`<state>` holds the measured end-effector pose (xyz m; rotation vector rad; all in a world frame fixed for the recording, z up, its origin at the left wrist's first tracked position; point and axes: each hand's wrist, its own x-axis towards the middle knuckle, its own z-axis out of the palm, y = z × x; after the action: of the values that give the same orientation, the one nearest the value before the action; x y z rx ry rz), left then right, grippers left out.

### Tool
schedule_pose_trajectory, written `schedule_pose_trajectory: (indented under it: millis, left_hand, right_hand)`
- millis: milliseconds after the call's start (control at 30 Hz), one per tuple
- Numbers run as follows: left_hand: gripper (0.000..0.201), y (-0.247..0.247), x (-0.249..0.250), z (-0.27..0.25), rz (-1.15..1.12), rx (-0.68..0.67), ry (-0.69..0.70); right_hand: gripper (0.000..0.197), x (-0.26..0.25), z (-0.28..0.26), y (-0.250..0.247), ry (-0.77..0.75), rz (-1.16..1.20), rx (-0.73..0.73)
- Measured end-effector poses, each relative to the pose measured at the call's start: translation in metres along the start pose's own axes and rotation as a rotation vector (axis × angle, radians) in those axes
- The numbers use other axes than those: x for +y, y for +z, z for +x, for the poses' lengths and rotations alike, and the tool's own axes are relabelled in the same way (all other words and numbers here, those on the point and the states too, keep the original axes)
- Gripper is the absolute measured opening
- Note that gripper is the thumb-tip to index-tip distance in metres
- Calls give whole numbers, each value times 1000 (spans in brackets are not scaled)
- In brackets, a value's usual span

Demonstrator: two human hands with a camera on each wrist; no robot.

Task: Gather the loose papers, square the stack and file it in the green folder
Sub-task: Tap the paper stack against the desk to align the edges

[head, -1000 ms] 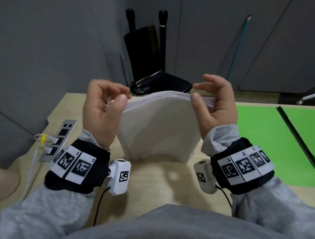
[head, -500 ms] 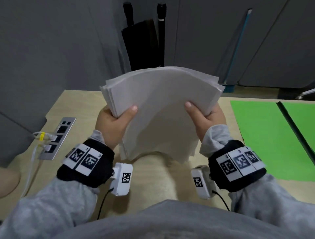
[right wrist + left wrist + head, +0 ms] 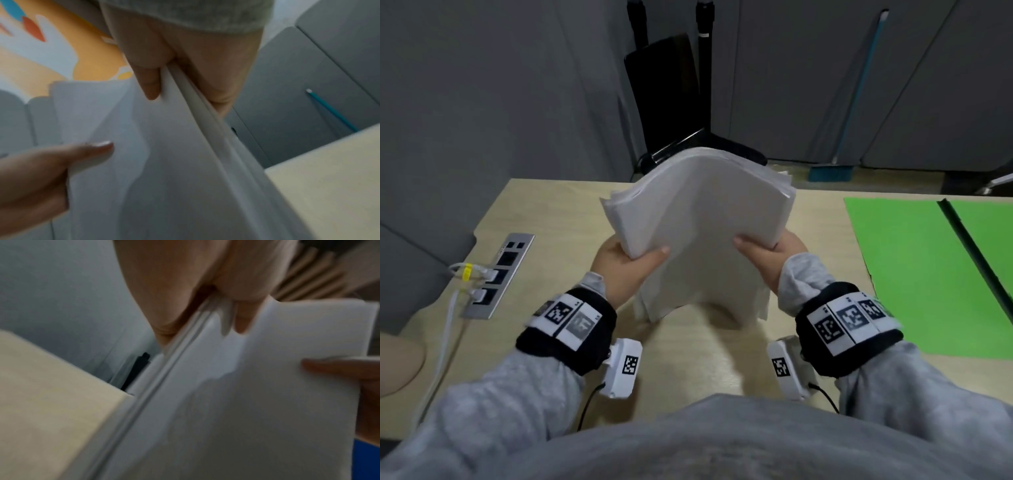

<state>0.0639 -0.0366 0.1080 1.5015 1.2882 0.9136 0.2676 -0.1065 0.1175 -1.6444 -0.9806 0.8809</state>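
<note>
White paper fills the space between my two hands, and everything else sits off to either side of them. Out past my left hand [image 3: 625,265] a power strip [image 3: 498,274] is let into the desk [image 3: 551,212], with white cables plugged into it. That hand pinches the left edge of the stack of papers [image 3: 698,233], thumb flat across the front sheet and fingers curled behind; the left wrist view shows the sheet edges running in uneven ridges under my grip. The stack stands on its lower edge on the desk directly in front of me, bowed toward me, its top corners fanned and stepped, so I judge it gathered but not yet square. My right hand [image 3: 774,260] mirrors the left, thumb on the front and fingers wrapped round the right edge. To do this step well I should loosen both pinches until the sheets can slide, let the bow relax so the stack stands straight, tap the lower edge on the desk, then turn it and tap a side edge; gripping tight would lock the steps in place. Beyond my right hand the green folder [image 3: 914,274] lies open flat on the desk, well apart from the stack, ready to take it.
</note>
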Motion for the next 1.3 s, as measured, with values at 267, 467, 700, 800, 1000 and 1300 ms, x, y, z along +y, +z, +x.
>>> schedule_pose_trajectory:
  millis: [267, 467, 700, 800, 1000, 1300]
  left_hand:
    - [40, -8, 6, -3, -154, -87, 103]
    - [27, 2, -7, 4, 280, -38, -38]
    - [33, -23, 32, 12, 536, -107, 336]
    - [45, -21, 38, 10, 736, -303, 517]
    - [38, -17, 13, 23, 593, 0, 570]
    - [102, -62, -41, 37, 18, 259, -94]
  right_hand:
    - [44, 2, -4, -4, -211, 246, 147]
    - [28, 11, -1, 0, -92, 45, 123]
    - [94, 2, 14, -20, -330, -289, 362]
    - [81, -5, 12, -17, -550, -532, 188]
    - [19, -2, 3, -7, -172, -77, -47]
    - [7, 22, 5, -26, 21, 184, 19]
